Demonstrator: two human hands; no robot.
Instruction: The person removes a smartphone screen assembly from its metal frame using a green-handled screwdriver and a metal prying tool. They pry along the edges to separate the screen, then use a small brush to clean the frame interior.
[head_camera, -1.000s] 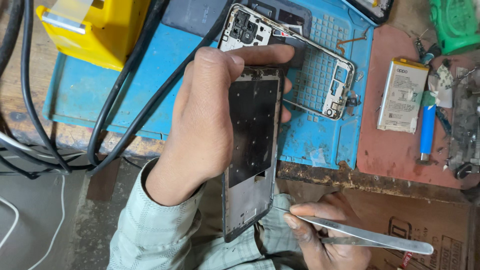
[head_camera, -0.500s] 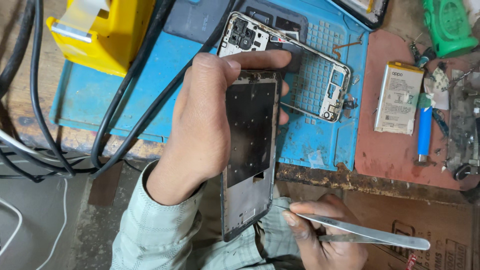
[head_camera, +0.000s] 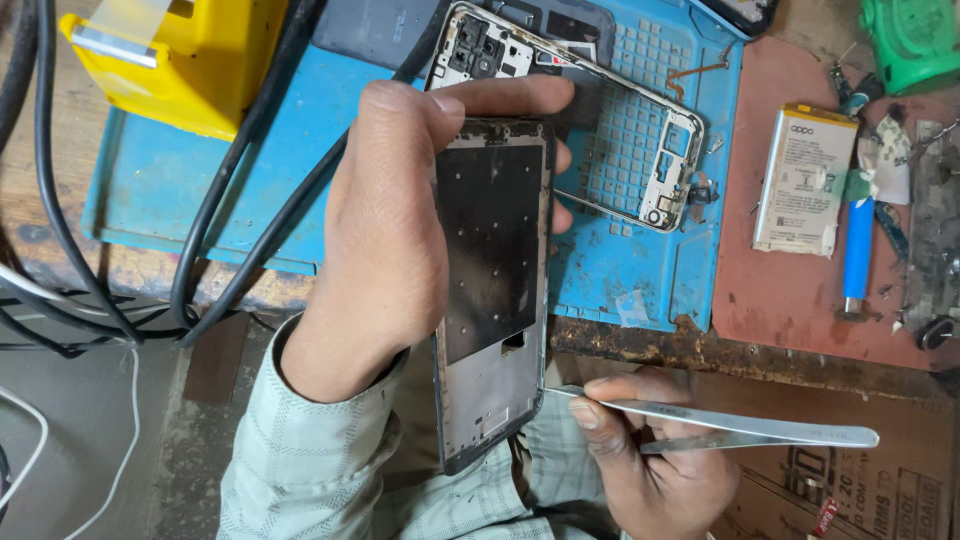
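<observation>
**Phone frame held over the blue mat**

The left hand (head_camera: 400, 230) clasps the phone frame (head_camera: 495, 290) upright above the table (head_camera: 640, 345). The right hand (head_camera: 650, 460) pinches tweezers (head_camera: 720, 425), tips at the frame's lower edge. Behind lie a bare midframe (head_camera: 640, 130), battery (head_camera: 805, 180) and cables (head_camera: 215, 240). Since before, little has shifted.

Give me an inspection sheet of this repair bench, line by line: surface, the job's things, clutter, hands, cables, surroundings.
Surface: worn wooden bench with a blue mat and a reddish mat.
Job's things: phone frame, stripped, held upright; metal tweezers, tip at the frame's lower edge.
Clutter: second phone frame on the blue mat; battery, blue-handled tool and small parts on the reddish mat.
Hands: left hand grips the phone frame; right hand holds the tweezers.
Cables: black cables cross the blue mat; white cable lower left.
Surroundings: yellow box, green object.
</observation>
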